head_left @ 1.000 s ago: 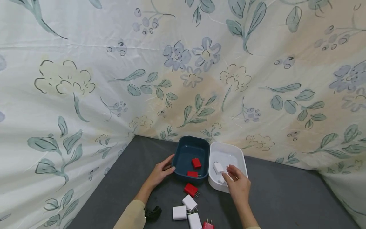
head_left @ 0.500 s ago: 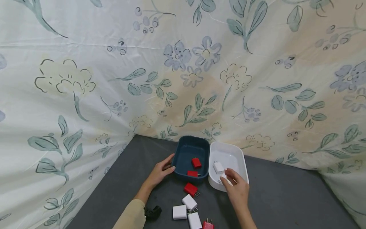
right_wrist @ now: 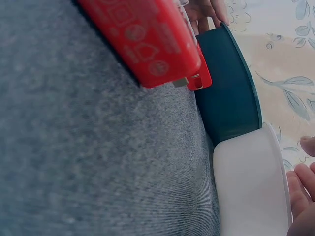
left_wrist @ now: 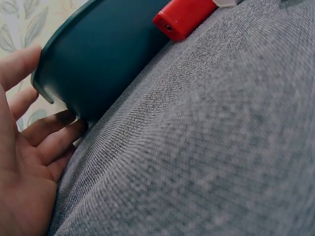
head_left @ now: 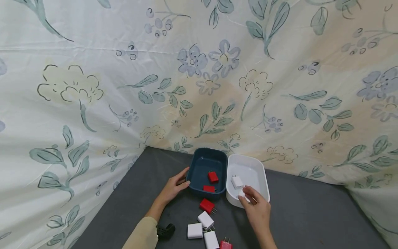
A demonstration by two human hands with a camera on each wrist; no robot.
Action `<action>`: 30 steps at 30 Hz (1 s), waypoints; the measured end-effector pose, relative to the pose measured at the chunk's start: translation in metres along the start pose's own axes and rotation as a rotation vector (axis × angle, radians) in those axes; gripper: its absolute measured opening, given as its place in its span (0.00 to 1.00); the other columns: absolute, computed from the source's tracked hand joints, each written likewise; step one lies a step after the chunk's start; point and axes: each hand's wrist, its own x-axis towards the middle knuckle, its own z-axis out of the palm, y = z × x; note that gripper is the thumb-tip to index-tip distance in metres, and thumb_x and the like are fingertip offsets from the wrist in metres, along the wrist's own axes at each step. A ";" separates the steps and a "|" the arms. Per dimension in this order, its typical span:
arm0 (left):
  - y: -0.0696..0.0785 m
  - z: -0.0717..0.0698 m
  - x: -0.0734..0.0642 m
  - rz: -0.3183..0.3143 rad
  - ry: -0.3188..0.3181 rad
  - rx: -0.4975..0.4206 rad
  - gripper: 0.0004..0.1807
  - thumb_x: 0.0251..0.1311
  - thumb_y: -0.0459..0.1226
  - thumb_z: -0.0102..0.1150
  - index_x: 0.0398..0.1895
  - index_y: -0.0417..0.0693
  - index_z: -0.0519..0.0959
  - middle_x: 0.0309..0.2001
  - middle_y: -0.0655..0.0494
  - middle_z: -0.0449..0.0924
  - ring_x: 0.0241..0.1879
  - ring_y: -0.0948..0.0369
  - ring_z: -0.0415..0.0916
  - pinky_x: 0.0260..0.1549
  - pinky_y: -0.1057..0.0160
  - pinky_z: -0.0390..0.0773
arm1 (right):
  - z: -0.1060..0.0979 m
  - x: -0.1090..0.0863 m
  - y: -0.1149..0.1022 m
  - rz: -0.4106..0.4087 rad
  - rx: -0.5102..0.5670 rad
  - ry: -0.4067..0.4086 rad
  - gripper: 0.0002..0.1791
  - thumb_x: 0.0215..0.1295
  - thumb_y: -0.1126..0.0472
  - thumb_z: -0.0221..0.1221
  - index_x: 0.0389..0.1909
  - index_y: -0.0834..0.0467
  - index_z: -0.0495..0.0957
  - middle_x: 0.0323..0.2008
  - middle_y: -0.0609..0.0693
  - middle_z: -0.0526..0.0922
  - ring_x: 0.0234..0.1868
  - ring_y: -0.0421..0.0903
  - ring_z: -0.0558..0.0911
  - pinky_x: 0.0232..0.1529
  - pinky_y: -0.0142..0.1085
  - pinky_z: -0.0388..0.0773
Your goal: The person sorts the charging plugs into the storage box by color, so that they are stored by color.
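While the left hand [head_left: 172,187] touches the blue bin [head_left: 203,164] with extended fingers, the right hand [head_left: 257,207] is poised over the white bin [head_left: 250,169]. Right-hand grip: cannot tell.

Right of the left hand [head_left: 171,188], a tray [head_left: 202,166] is holding two plugs [head_left: 213,177]; under the right hand [head_left: 258,209], an adjoining tray [head_left: 253,169] is holding more; five loose plugs [head_left: 206,220] are lying nearer, between both hands.

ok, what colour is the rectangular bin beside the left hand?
The rectangular bin is dark teal-blue; head view shows it best.
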 end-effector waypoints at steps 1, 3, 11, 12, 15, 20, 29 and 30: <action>-0.005 0.001 0.001 0.004 0.008 0.000 0.35 0.68 0.38 0.55 0.75 0.42 0.56 0.70 0.35 0.64 0.68 0.44 0.66 0.65 0.44 0.66 | -0.001 -0.001 0.000 0.000 0.010 -0.002 0.23 0.46 0.73 0.72 0.47 0.65 0.83 0.41 0.60 0.87 0.40 0.41 0.87 0.41 0.21 0.79; -0.015 0.002 0.003 0.009 0.022 -0.001 0.35 0.68 0.39 0.56 0.75 0.46 0.57 0.70 0.37 0.65 0.68 0.45 0.66 0.65 0.44 0.66 | -0.002 -0.003 -0.001 0.006 0.028 -0.004 0.23 0.46 0.73 0.72 0.47 0.65 0.83 0.42 0.59 0.87 0.40 0.36 0.85 0.41 0.20 0.79; -0.037 0.004 0.007 0.016 0.052 0.011 0.34 0.68 0.39 0.56 0.75 0.52 0.59 0.70 0.41 0.66 0.68 0.48 0.67 0.65 0.45 0.66 | -0.009 -0.011 0.004 0.021 0.041 -0.003 0.23 0.47 0.75 0.71 0.48 0.64 0.83 0.43 0.59 0.87 0.40 0.28 0.82 0.44 0.19 0.78; -0.036 0.004 0.007 0.014 0.051 0.012 0.34 0.68 0.39 0.56 0.75 0.51 0.58 0.70 0.40 0.66 0.68 0.47 0.66 0.65 0.44 0.66 | -0.009 -0.011 0.004 0.020 0.042 -0.005 0.24 0.47 0.75 0.71 0.49 0.64 0.83 0.43 0.59 0.87 0.40 0.29 0.83 0.43 0.19 0.78; -0.029 0.002 0.007 0.007 0.036 0.004 0.34 0.68 0.37 0.55 0.76 0.47 0.57 0.70 0.37 0.63 0.69 0.45 0.65 0.65 0.42 0.64 | -0.011 -0.014 0.004 0.011 0.055 -0.006 0.24 0.46 0.75 0.71 0.49 0.64 0.83 0.44 0.59 0.87 0.40 0.31 0.84 0.43 0.19 0.78; -0.007 -0.001 0.002 -0.004 -0.005 0.011 0.35 0.69 0.35 0.54 0.75 0.41 0.55 0.70 0.34 0.62 0.69 0.43 0.63 0.66 0.43 0.64 | -0.013 -0.017 0.003 0.017 0.082 -0.016 0.25 0.47 0.73 0.72 0.50 0.64 0.82 0.46 0.61 0.86 0.41 0.31 0.84 0.41 0.20 0.79; 0.001 -0.001 -0.001 0.004 -0.010 0.001 0.35 0.69 0.38 0.55 0.75 0.41 0.55 0.70 0.33 0.61 0.69 0.42 0.64 0.65 0.43 0.65 | -0.016 -0.021 0.000 0.069 0.046 -0.045 0.25 0.47 0.72 0.72 0.51 0.63 0.82 0.45 0.58 0.86 0.41 0.28 0.83 0.45 0.20 0.78; 0.000 -0.001 -0.001 0.007 -0.011 -0.002 0.35 0.69 0.38 0.55 0.75 0.41 0.55 0.70 0.33 0.61 0.69 0.41 0.64 0.65 0.43 0.65 | -0.016 -0.021 0.000 0.073 0.027 -0.047 0.25 0.47 0.71 0.72 0.51 0.63 0.82 0.45 0.57 0.86 0.41 0.27 0.83 0.45 0.19 0.78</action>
